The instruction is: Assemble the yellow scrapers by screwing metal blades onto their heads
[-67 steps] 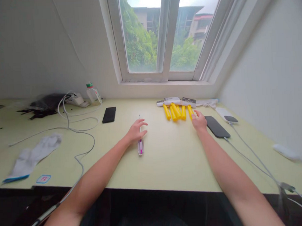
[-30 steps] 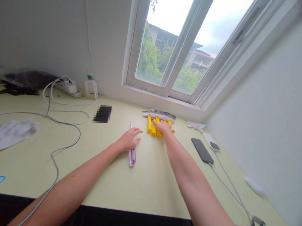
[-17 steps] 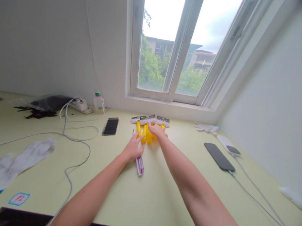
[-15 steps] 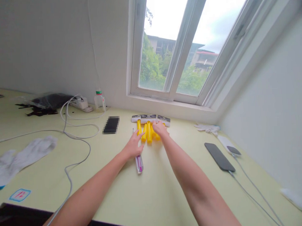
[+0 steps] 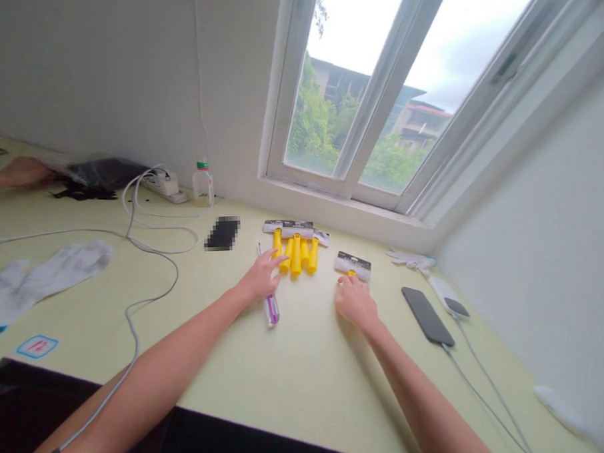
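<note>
My right hand [image 5: 356,301] is closed around the yellow handle of a scraper [image 5: 352,264], whose wide head sits in a black-and-white card sleeve pointing toward the window. Most of that handle is hidden by my fingers. To the left, several similar yellow-handled scrapers [image 5: 296,257] lie bunched side by side, their sleeved heads overlapping. My left hand [image 5: 261,275] has its fingers spread, with the fingertips beside the leftmost handles. Beneath it lies a screwdriver [image 5: 272,311] with a clear and purple handle; its thin shaft shows beyond the hand.
White gloves [image 5: 48,274] lie left, near a grey cable [image 5: 130,314] crossing my left arm. A phone [image 5: 428,316] and a white device [image 5: 448,296] lie right, on cables. A bottle [image 5: 203,184] stands by the wall. Another person's hand [image 5: 27,172] touches a black plastic bag [image 5: 107,173].
My right hand has moved right and nearer, bringing one scraper away from the bunch. My left hand stays near the screwdriver. Another person's hand has appeared at the far left.
</note>
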Tool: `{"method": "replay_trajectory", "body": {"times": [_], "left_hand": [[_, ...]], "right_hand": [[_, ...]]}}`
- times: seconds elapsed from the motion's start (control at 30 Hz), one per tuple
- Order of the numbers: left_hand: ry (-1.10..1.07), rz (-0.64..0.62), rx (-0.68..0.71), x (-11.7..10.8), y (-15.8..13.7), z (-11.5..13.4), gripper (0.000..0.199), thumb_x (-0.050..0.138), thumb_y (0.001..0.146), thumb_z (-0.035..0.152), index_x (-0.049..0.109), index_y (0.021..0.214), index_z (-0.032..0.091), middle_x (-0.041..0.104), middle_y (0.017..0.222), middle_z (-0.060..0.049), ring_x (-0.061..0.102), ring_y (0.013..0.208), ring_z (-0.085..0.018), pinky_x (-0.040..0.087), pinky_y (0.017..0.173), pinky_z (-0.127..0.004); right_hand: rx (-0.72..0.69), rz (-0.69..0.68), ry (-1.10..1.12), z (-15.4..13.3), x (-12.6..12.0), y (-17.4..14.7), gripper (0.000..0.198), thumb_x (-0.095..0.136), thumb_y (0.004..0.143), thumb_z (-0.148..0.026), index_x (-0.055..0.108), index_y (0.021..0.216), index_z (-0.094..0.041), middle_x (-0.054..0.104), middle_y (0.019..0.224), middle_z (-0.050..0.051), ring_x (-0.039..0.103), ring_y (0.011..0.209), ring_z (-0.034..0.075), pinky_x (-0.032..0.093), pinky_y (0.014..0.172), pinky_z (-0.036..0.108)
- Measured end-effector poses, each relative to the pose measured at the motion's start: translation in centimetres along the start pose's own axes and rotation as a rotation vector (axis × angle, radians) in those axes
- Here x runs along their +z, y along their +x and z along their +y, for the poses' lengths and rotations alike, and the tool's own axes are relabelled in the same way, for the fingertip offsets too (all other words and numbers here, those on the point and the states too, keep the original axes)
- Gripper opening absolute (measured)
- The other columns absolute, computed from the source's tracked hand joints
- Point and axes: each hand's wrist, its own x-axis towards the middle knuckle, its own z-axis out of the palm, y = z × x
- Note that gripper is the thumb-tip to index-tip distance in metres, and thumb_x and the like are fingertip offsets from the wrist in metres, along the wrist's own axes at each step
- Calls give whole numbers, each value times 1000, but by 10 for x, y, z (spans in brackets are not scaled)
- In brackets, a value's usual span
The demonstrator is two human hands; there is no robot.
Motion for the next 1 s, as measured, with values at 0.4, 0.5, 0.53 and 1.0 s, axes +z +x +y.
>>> {"method": "replay_trajectory", "body": {"times": [0.4, 0.5, 0.53, 1.0], "left_hand": [[124, -308, 173, 4, 2, 34, 41, 34, 97, 51, 59, 128, 42, 34, 155, 2, 18, 147, -35, 5, 110, -71], [156, -326, 147, 9, 16, 32, 44, 31, 98, 51, 59, 129, 40, 31, 156, 2, 15, 147, -35, 5, 110, -71], [162, -329, 136, 11, 21, 33, 45, 30, 98, 51, 57, 132, 39, 31, 156, 2, 15, 147, -34, 5, 110, -71], [309, -250, 108, -13, -31, 66, 39, 37, 94, 48, 67, 105, 26, 70, 89, -8, 66, 84, -25, 49, 78, -36]], "right_hand": [[-304, 122, 142, -7, 19, -107, 33, 46, 92, -35, 58, 122, -27, 43, 148, 11, 44, 130, 32, 40, 98, 51], [-313, 94, 179, -18, 17, -109, 37, 49, 91, -37, 57, 125, -26, 43, 149, 12, 42, 132, 33, 37, 101, 52], [-315, 91, 187, -21, 17, -110, 37, 49, 91, -37, 57, 126, -25, 42, 149, 12, 42, 132, 33, 37, 102, 53], [-370, 295, 476, -6, -6, -64, 25, 42, 96, -33, 63, 102, -21, 66, 112, 11, 58, 109, 25, 42, 95, 42]]}}
